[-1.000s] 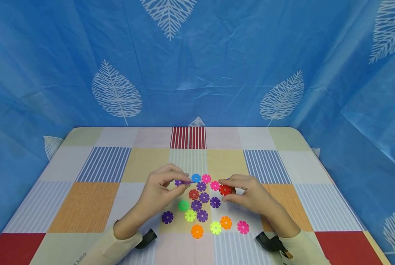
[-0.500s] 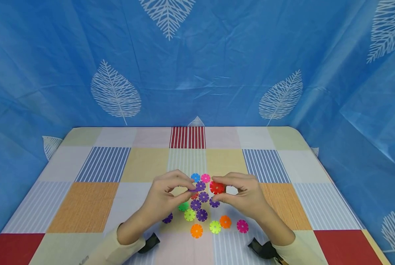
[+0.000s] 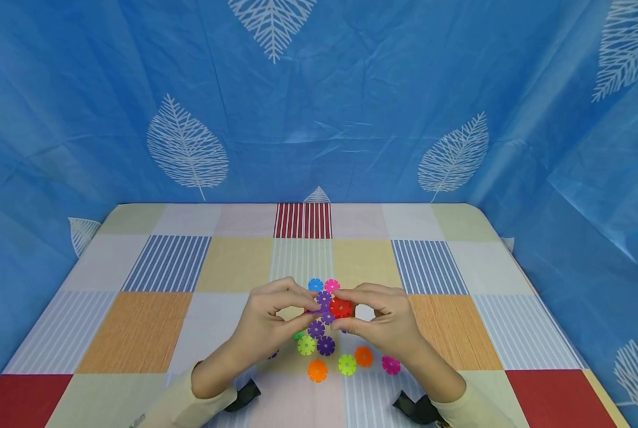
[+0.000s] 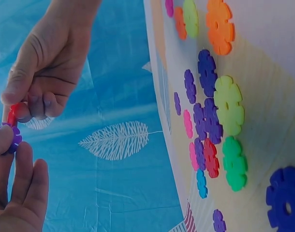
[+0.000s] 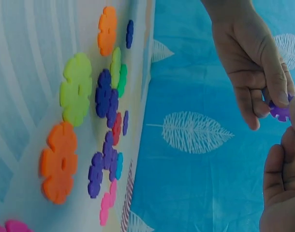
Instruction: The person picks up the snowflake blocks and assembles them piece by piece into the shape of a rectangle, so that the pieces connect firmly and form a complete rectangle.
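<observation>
Over the table, the left hand [image 3: 268,312] pinches a purple notched flower disc [image 5: 280,113] between thumb and fingers. A red notched flower disc [image 3: 341,308] is pinched by the right hand [image 3: 388,313] in the same way. Both discs are raised off the table and brought edge to edge, the purple one edge-on in the head view. The left wrist view has the red disc right at the purple disc's rim; I cannot tell whether their slots are joined. Fingers hide part of each disc.
Below the hands, several loose flower discs lie flat on the patchwork tablecloth [image 3: 244,261], among them a blue disc [image 3: 316,285], a green disc [image 4: 234,163], an orange disc [image 3: 317,371] and a yellow disc [image 3: 347,365]. A blue leaf-patterned curtain [image 3: 319,119] surrounds the table.
The two hands have come together over the discs: the left shifted right with the purple disc, the right shifted left with the red one. The gap between the held discs has closed.
</observation>
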{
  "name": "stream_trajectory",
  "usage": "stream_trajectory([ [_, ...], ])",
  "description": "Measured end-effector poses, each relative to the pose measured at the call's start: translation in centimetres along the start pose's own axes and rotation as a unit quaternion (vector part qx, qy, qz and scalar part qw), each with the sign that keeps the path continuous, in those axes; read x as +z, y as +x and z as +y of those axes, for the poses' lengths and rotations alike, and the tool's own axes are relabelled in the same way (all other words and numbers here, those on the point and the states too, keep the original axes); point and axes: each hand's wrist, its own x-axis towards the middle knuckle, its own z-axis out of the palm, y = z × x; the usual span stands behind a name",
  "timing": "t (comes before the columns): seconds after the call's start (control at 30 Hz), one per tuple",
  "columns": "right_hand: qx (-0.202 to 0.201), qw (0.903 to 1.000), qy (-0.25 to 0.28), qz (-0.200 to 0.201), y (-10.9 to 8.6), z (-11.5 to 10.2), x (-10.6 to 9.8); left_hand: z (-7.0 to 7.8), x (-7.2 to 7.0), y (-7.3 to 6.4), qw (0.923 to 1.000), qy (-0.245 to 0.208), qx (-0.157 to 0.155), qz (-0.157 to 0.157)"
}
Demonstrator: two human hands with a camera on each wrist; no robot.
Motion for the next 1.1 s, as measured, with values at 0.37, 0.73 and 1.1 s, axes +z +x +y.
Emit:
stream_trajectory([
  [0.37,0.006,0.9998,0.004,0.02,-0.7,0.7,0.1,-0.1,0.1,0.1,0.9998,-0.011,0.013,0.005],
  [0.73,-0.022,0.9991,-0.021,0.03,-1.3,1.4,0.2,0.2,0.2,0.3,0.9995,-0.012,0.029,-0.001],
  [1.1,-0.047,0.9983,-0.012,0.032,-1.3,1.5,0.4,0.3,0.3,0.2,0.9991,-0.018,0.039,-0.007],
])
